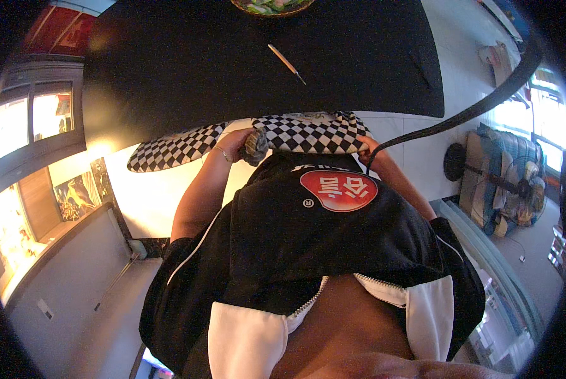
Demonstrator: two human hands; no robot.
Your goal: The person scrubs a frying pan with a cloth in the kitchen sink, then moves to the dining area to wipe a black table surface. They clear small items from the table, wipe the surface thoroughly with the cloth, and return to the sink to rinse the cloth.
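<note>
Below the near edge of the table, my left hand (243, 143), with a band at its wrist, closes around a bunched grey cloth (254, 148). A black-and-white checkered cloth (306, 135) spans the space between my hands in front of my waist. My right hand (369, 148) pinches the right end of this cloth. Another checkered piece (181, 148) extends to the left beyond my left hand; whether the two are joined is hidden. On the dark table lies a slender tool (285, 62) with a wood-coloured handle and a thin dark tip.
A bowl of green leaves (273, 6) stands at the table's far side. The black table (178, 61) fills the area ahead. A dark strap or cable (458, 118) crosses on the right. Farther right is a standing fan (524, 189); a grey partition (70, 275) is on the left.
</note>
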